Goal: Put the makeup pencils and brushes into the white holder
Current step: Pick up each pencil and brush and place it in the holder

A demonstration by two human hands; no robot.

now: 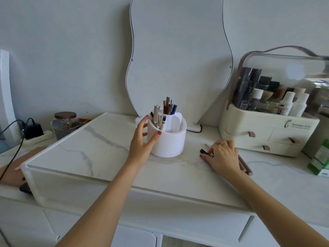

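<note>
The left hand [142, 140] curls round the white holder [169, 141]; the right hand [222, 155] pinches brushes [203, 151] lying on the tabletop [106, 157]; the far-right organizer [267, 130] reads "Serious Life".

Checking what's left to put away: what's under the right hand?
Brushes: a dark tip shows at the fingertips of the right hand, brownish handle ends by its wrist. Their middles and number are covered.

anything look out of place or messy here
Only the brushes lying loose on the tabletop, right of the white holder, with the right hand pinching them; they belong in the holder. Nothing looks spilled or tipped.
</note>
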